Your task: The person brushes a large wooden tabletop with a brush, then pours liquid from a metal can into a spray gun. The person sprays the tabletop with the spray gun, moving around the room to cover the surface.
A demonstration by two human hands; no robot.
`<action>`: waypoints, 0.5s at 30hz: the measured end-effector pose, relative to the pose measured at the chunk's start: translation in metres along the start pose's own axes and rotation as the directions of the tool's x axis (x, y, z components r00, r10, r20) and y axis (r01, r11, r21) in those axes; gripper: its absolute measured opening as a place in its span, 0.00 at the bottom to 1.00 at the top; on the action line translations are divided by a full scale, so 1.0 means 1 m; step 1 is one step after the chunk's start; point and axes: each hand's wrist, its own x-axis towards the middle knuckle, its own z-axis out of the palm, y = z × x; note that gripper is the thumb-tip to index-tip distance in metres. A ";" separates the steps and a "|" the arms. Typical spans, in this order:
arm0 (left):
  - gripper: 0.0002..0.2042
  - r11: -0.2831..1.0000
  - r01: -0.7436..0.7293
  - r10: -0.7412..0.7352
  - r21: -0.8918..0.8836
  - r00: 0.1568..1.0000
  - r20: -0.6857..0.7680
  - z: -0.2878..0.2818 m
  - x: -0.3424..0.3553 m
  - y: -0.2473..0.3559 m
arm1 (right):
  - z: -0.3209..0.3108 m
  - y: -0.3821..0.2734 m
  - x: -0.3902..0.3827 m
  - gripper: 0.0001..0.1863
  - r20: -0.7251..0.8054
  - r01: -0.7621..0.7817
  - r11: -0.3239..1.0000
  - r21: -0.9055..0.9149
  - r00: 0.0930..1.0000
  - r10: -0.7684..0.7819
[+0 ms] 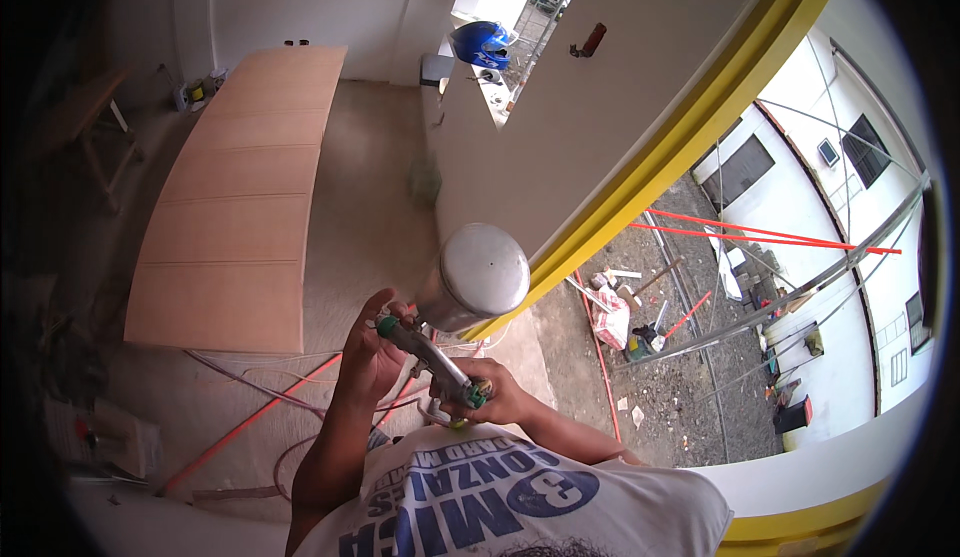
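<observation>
I hold a metal spray gun [425, 352] with green fittings and a round silver cup [483, 267] above it, in front of my chest. My left hand [368, 355] has its fingers curled at the gun's front end, by the green fitting. My right hand [498, 395] grips the gun's other end, where a hose joins low down; part of that grip is hidden behind the gun.
A long pale wooden panel [225, 207] lies at left, near a wooden bench [90, 117]. Hoses [220, 437] cross the floor. A white wall [580, 117] with a yellow-edged opening [650, 182] shows an outside yard with red bars and rubble. A blue helmet [480, 45] rests on a ledge.
</observation>
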 end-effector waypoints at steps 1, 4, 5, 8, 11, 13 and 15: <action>0.40 1.000 -0.002 0.002 -0.010 1.000 -0.005 -0.005 0.000 0.001 | 0.001 0.001 0.003 0.31 0.015 0.008 1.000 -0.002 1.000 -0.008; 0.41 0.996 0.008 -0.007 0.087 1.000 -0.017 -0.005 0.008 0.007 | 0.001 -0.009 0.005 0.27 -0.032 -0.111 0.991 0.071 0.993 0.113; 0.41 0.994 0.009 -0.006 0.110 0.999 -0.031 -0.001 0.005 0.009 | 0.000 -0.011 0.007 0.26 -0.039 -0.102 0.993 0.064 0.994 0.105; 0.42 0.985 0.039 -0.035 0.166 0.999 -0.024 0.023 0.008 0.017 | -0.001 -0.005 0.005 0.25 -0.083 -0.055 0.994 0.099 0.995 0.063; 0.43 0.998 0.032 -0.031 0.057 0.999 -0.034 0.013 0.010 0.016 | 0.001 -0.003 0.010 0.27 -0.080 -0.197 0.967 0.160 0.974 0.211; 0.45 0.993 0.034 -0.029 0.110 0.998 -0.052 0.004 0.011 0.016 | 0.001 0.001 0.011 0.28 -0.077 -0.176 0.974 0.139 0.979 0.188; 0.44 0.989 0.036 -0.029 0.140 0.998 -0.057 0.003 0.012 0.015 | 0.001 0.004 0.011 0.28 -0.081 -0.160 0.980 0.118 0.982 0.170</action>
